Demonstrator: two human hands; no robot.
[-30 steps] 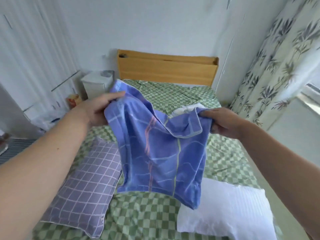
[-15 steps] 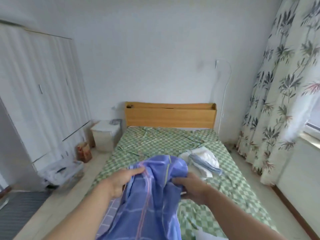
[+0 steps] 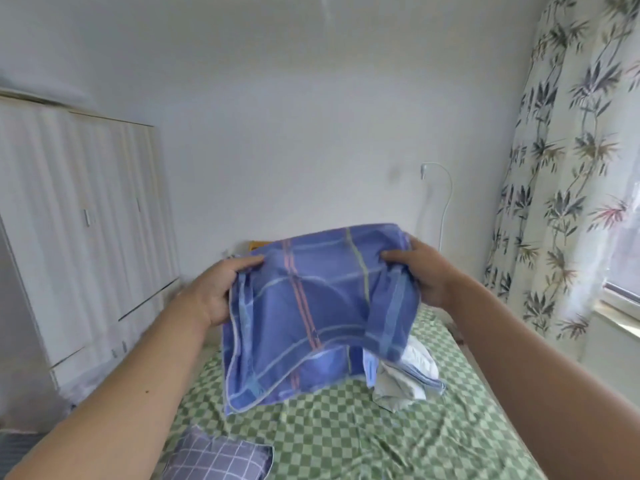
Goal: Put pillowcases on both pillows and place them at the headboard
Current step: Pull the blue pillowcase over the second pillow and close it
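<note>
At the near edge of the bed (image 3: 346, 441), a checked purple pillow (image 3: 214, 460) lay below the left arm. Above the bed, both hands held the blue pillowcase (image 3: 311, 313) up in the air. The left hand (image 3: 214, 292) gripped its left side and the right hand (image 3: 424, 275) gripped its right side. Its long side ran from hand to hand. The opening was probably at the bottom. Farther back lay a white bundle (image 3: 412, 372).
</note>
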